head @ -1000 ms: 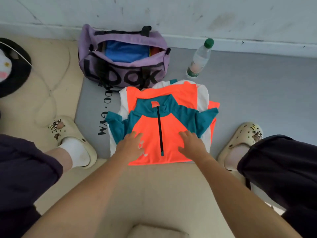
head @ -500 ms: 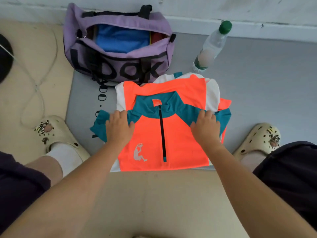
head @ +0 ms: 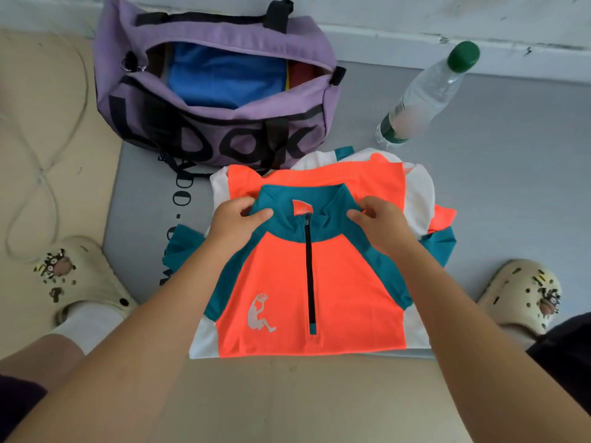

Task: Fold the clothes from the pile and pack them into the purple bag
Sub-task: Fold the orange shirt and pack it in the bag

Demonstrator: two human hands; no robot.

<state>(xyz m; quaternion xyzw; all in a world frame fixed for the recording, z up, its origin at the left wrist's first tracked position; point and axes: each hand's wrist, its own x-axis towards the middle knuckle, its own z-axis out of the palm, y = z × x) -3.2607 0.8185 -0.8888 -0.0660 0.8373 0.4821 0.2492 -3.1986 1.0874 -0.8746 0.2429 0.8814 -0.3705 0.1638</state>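
2 hands, the left hand and right hand, each pinch the teal collar of 1 orange shirt lying on the floor mat. Behind it: 1 open purple bag and 1 water bottle.

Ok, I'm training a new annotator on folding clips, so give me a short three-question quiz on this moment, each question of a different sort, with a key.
1. True or false: the purple bag is zipped shut.
2. Which part of the orange shirt do the left hand and the right hand pinch? A) the bottom hem B) the teal shoulders beside the collar C) the zip pull
3. Fill in: the cap of the water bottle is ____.

Key
1. False: its top gapes open, with blue cloth showing inside.
2. B.
3. Green.
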